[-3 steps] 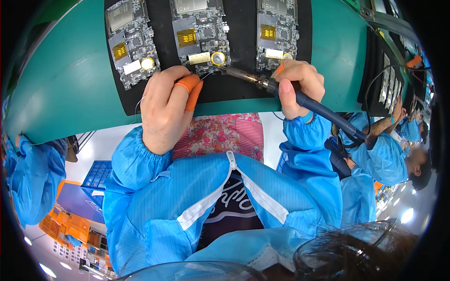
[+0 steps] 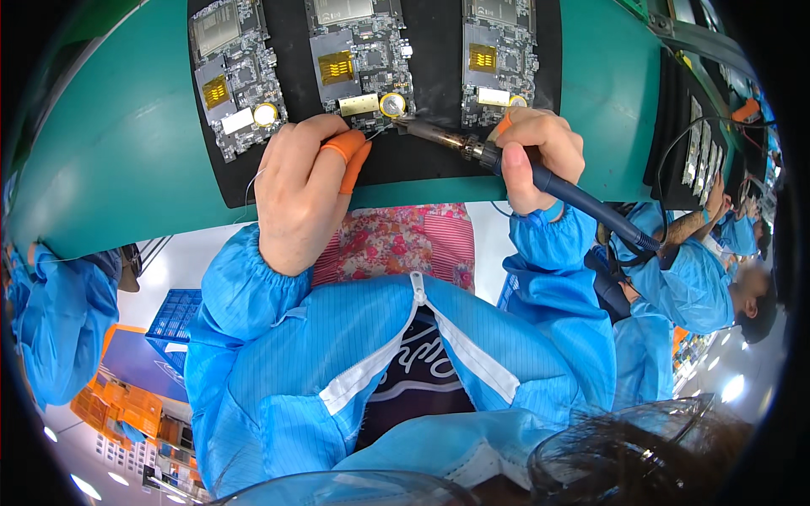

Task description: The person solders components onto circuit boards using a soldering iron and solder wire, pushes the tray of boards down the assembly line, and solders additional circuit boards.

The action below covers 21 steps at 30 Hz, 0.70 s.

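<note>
My right hand [image 2: 544,156] grips a dark blue soldering iron [image 2: 561,187], whose tip meets the lower edge of the middle circuit board [image 2: 371,59], just under its round coin cell [image 2: 392,104]. My left hand [image 2: 299,190], with orange finger cots on its fingertips, pinches thin solder wire [image 2: 379,132]. The wire's end reaches the iron's tip, and its tail loops out at the left of the hand. Another circuit board [image 2: 245,73] lies to the left, near my left fingers. A third circuit board [image 2: 499,67] lies to the right, its lower corner partly behind my right hand.
The boards lie on a black mat [image 2: 295,67] over a green work surface [image 2: 126,126]. At the right, a person in blue [image 2: 688,278] works near a dark mat with several slim metal parts [image 2: 700,152]. A blue crate [image 2: 175,320] stands at the lower left.
My left hand has shifted slightly right and up, bringing the solder wire closer to the iron's tip. My right hand and the iron have stayed in place.
</note>
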Each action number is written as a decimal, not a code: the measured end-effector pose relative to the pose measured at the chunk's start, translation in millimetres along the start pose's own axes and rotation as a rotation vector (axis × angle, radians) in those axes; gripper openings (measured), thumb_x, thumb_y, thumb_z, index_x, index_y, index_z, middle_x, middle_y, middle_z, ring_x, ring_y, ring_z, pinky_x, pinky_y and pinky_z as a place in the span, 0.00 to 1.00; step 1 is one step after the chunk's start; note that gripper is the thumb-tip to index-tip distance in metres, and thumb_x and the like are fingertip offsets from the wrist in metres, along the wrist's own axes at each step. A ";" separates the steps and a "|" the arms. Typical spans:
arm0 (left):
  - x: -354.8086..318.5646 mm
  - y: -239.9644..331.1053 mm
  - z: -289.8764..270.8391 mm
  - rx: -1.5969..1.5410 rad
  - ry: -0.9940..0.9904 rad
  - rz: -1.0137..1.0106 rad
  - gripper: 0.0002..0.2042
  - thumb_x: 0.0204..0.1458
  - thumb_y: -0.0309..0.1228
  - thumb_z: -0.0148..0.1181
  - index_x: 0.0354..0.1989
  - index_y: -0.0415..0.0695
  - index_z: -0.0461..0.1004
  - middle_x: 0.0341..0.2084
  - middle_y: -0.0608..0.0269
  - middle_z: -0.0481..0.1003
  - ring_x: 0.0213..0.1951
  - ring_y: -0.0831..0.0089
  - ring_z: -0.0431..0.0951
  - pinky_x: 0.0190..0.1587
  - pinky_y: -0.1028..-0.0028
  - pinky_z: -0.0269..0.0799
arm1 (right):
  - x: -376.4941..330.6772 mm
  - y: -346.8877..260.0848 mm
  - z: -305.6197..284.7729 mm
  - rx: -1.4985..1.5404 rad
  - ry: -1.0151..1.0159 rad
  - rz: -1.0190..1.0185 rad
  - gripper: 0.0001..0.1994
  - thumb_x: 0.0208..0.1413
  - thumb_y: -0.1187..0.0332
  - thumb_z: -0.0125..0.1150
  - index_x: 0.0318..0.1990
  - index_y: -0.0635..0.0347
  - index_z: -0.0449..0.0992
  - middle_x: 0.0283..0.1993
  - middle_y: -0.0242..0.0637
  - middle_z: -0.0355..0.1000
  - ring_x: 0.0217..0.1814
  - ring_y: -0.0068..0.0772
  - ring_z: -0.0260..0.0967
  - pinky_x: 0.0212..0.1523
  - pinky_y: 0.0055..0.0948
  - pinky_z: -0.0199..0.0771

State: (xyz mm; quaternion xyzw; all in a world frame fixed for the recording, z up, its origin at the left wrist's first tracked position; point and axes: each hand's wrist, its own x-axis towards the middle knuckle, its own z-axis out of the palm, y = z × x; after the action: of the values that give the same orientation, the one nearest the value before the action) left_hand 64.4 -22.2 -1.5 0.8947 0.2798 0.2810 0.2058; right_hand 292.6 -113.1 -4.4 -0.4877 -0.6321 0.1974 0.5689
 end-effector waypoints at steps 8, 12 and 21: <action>7.8 -0.8 -0.3 0.116 -0.016 0.089 0.12 0.33 0.23 0.69 0.29 0.42 0.77 0.34 0.65 0.74 0.32 0.68 0.73 0.35 0.71 0.66 | 3.2 -1.1 -0.9 -0.014 -0.025 -0.014 0.05 0.47 0.76 0.57 0.23 0.65 0.67 0.16 0.38 0.66 0.12 0.30 0.62 0.14 0.25 0.60; 8.0 2.0 -9.5 0.114 -0.047 0.064 0.13 0.32 0.24 0.70 0.30 0.42 0.77 0.34 0.65 0.74 0.34 0.67 0.73 0.36 0.71 0.67 | -2.7 0.2 -5.7 -0.031 -0.039 0.005 0.05 0.47 0.75 0.57 0.24 0.66 0.68 0.17 0.39 0.67 0.14 0.31 0.63 0.15 0.25 0.61; -6.8 1.8 -30.6 -0.010 0.095 -0.100 0.17 0.36 0.18 0.69 0.39 0.37 0.75 0.40 0.54 0.72 0.40 0.61 0.73 0.42 0.70 0.70 | -31.5 9.2 -45.6 0.136 0.549 0.272 0.12 0.63 0.63 0.44 0.36 0.63 0.64 0.28 0.40 0.67 0.31 0.32 0.69 0.57 0.45 0.66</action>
State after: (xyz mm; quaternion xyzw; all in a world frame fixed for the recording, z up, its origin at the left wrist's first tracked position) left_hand 41.5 -21.2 19.9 0.8642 0.3321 0.3140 0.2104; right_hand 333.8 -149.4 -15.9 -0.5636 -0.3692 0.1742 0.7181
